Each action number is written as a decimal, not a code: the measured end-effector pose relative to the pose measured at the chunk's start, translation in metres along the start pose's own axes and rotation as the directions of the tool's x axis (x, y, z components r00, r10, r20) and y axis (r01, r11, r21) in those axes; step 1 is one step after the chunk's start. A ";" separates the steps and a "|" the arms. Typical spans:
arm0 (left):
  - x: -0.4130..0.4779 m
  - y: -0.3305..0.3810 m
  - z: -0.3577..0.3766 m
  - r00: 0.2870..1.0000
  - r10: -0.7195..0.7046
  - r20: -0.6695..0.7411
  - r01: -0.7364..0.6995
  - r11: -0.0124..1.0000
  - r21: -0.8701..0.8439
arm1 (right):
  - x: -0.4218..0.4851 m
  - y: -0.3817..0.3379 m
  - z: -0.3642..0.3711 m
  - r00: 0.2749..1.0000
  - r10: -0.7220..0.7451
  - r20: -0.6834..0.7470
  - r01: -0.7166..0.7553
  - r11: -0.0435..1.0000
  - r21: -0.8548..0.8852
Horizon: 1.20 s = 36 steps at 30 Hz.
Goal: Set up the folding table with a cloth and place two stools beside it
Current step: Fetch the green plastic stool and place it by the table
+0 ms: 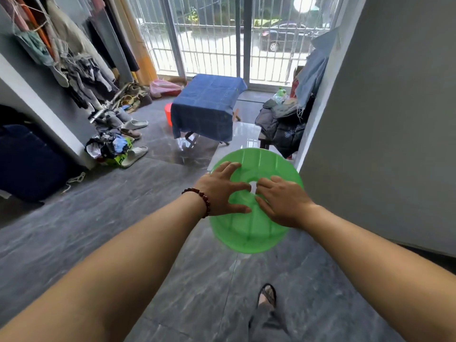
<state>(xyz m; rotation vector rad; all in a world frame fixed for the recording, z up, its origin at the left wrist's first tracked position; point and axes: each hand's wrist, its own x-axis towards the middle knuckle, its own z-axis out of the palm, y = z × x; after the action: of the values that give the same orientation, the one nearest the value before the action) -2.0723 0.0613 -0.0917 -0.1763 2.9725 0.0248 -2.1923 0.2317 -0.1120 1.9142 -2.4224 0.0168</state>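
- Currently, in your head view, the green stool (249, 233) is up off the floor, well short of the folding table (191, 138). The blue cloth (207, 102) is draped over the table, and a red stool (168, 114) sits just beside its left edge.
- The risk, as I judge it, is a shallow hold: the stool could slip or swing. Shoes (133, 124) left of the table and dark coats (281, 127) to its right narrow your way in.
- Your left hand (219, 193) lies splayed on the seat, fingers apart, tips at the centre hole.
- Your right hand (283, 206) mirrors it. I cannot tell whether any finger hooks into the hole.
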 end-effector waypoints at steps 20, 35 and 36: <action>0.280 -0.190 -0.051 0.996 -0.085 0.028 0.085 0.996 -0.002 | 0.288 0.208 0.012 0.998 -0.059 0.029 0.059 0.998 0.015; 0.453 -0.404 -0.080 1.000 -0.021 0.013 0.021 1.000 -0.003 | 0.540 0.291 0.027 0.999 0.014 0.028 -0.016 0.999 0.039; 0.461 -0.413 -0.081 1.000 -0.017 0.023 0.017 1.000 -0.001 | 0.551 0.295 0.029 0.999 0.011 0.030 -0.012 0.999 0.044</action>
<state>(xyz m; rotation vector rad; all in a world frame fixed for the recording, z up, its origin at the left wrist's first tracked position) -2.4879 -0.4043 -0.0900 -0.2005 2.9481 0.0270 -2.6070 -0.2368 -0.1067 1.9321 -2.4731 0.0434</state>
